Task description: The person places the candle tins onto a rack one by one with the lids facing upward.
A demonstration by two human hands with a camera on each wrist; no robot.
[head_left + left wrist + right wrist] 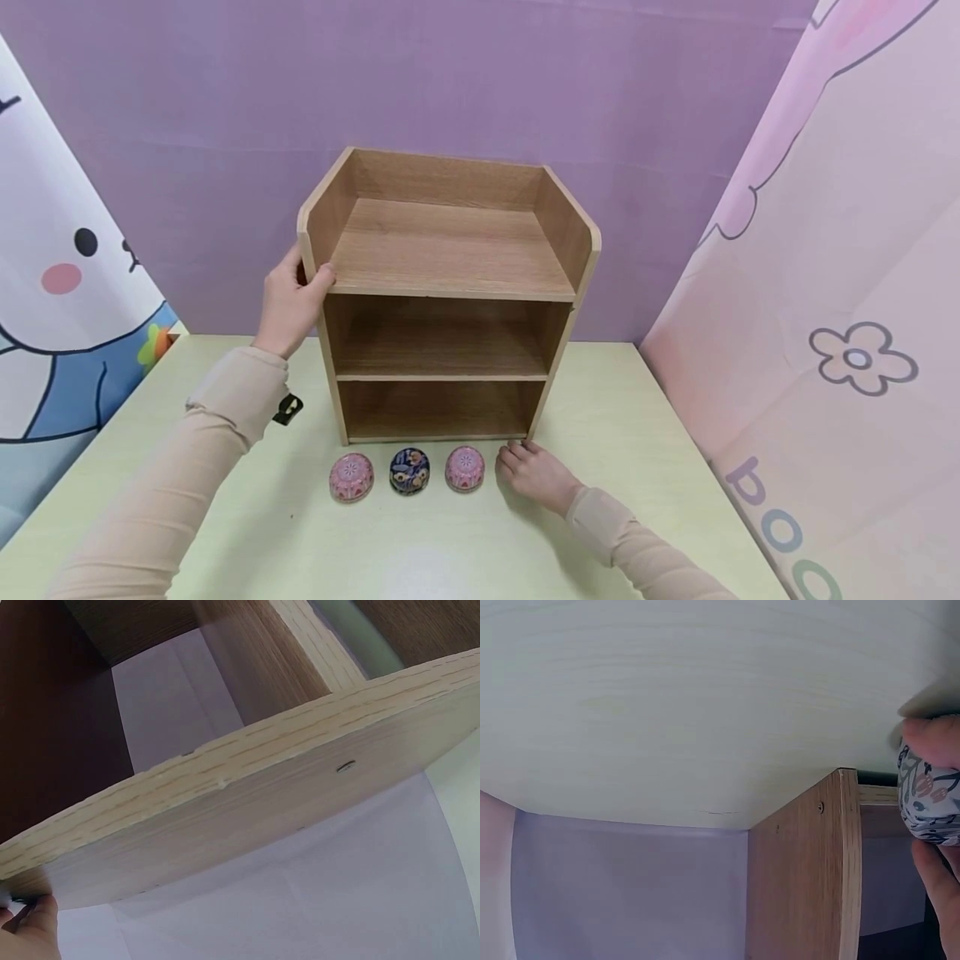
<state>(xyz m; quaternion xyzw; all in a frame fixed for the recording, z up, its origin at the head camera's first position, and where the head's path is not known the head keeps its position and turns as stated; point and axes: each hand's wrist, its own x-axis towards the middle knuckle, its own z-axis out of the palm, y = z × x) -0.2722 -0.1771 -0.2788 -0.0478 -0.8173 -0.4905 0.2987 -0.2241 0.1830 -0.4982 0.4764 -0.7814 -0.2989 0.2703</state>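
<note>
Letters on the right wall, and I can read two round o's, one blue, one green, after a purple character I can't pin down; higher up sits one outlined flower. On to the count: three round tins in a row on the pale table, just on the near side of the wooden shelf. Left, a pink tin; middle, a dark blue flowered tin; right, another pink tin. And a fourth! My right hand, near the shelf's right foot, has a white leaf-patterned tin pinched between thumb and fingers; from the head it's hidden, but the right wrist view catches it. Over on the left, my left hand is clamped on the side of that wooden shelf, thumb at the front edge, fingers round the outer face. One shelf, two compartments under a walled top, standing before the purple wall.
</note>
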